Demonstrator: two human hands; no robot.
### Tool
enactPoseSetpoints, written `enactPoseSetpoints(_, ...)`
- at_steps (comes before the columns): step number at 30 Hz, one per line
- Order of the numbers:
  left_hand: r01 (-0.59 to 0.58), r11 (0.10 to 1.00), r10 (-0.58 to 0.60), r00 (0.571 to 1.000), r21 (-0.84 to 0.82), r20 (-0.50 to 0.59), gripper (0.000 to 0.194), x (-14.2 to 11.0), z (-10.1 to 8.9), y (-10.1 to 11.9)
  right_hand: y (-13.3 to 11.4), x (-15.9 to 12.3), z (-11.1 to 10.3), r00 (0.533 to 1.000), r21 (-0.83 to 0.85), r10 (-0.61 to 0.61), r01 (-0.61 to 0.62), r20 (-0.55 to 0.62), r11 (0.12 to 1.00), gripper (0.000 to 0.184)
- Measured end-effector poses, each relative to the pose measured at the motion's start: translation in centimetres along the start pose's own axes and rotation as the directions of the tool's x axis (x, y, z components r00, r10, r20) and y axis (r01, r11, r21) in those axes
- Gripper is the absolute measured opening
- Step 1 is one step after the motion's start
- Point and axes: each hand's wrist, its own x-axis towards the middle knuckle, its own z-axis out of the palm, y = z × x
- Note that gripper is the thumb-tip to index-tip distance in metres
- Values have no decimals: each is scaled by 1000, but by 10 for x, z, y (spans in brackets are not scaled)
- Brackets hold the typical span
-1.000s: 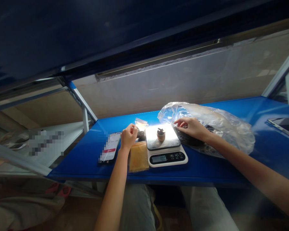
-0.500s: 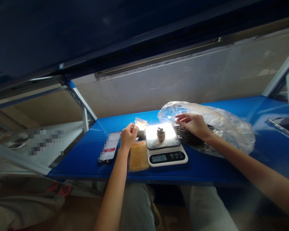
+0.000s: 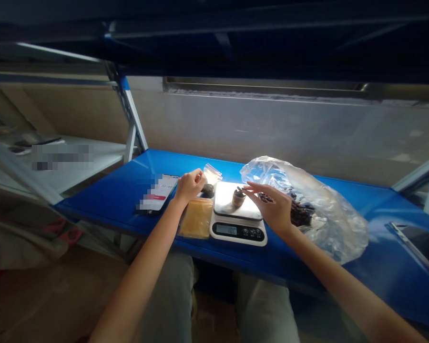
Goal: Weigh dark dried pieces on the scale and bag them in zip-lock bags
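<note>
My right hand (image 3: 270, 207) hangs over the right edge of a white kitchen scale (image 3: 238, 233), its fingers pinching a small dark clump (image 3: 265, 197) close to a little terracotta pot (image 3: 239, 199). That pot stands on the scale's platform with dark material in it. My left hand (image 3: 190, 186) is curled beside a dark lump (image 3: 208, 191), just in front of a small clear zip bag (image 3: 212, 173). Whatever its fingertips might hold is hidden. A clear plastic bag (image 3: 329, 221) holding dark material (image 3: 301, 214) lies right of my right hand.
A flat yellow packet (image 3: 196, 218) lies by the scale on the blue table (image 3: 375, 224). A phone (image 3: 158, 193) with a lit, blurred screen lies to the left. A dark tablet (image 3: 420, 245) sits at the right. Metal shelf uprights frame the table.
My right hand has moved left off the plastic bag to the scale's edge, carrying a dark clump. The whole view has tilted level. My left hand stays by the lump.
</note>
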Motion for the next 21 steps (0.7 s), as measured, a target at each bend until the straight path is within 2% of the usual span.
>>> enactPoseSetpoints(4, 6, 1000, -6, 1000, -6, 2, 25, 0, 0, 1, 4, 3, -1, 999, -53, -35, 37, 38, 998, 15)
enactPoseSetpoints(16, 8, 1000, -8, 1000, 15, -1, 23, 1, 0, 5, 7, 5, -4, 981, -48, -83, 93, 178, 995, 34)
enactPoseSetpoints(21, 0, 1000, 0, 1000, 8, 0, 24, 1, -1, 7, 8, 5, -3, 982, -62, -94, 106, 164, 992, 31)
